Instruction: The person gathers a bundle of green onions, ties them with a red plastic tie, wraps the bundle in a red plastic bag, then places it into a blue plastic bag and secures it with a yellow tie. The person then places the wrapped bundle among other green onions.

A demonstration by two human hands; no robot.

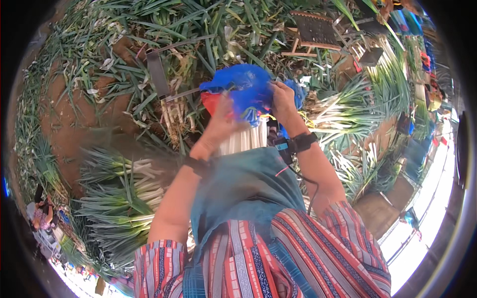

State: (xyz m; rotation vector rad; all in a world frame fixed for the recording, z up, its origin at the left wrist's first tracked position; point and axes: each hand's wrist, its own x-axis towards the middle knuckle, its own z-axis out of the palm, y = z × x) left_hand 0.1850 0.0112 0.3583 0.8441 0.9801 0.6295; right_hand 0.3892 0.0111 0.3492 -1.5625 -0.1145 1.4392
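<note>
Blue plastic sheeting [242,80], perhaps a bag, is bunched in front of my lap, with a red patch [211,103] at its left side. My right hand [285,98] pinches its right edge between the fingers. Blurred by motion, my left hand [223,117] is at the lower left of the plastic; whether it grips anything is unclear. Just below the plastic, a bundle of white leek or green onion stalks [246,139] lies between my forearms. The teal apron [249,178] covers the near part of that bundle.
Trimmed green leaves [164,18] litter the soil ahead. A metal stand with a dark plate [158,74] is at left-front, a low stool [316,31] at right-front. Stalk piles lie left [123,201] and right [343,111]. Another person [43,216] is at far left.
</note>
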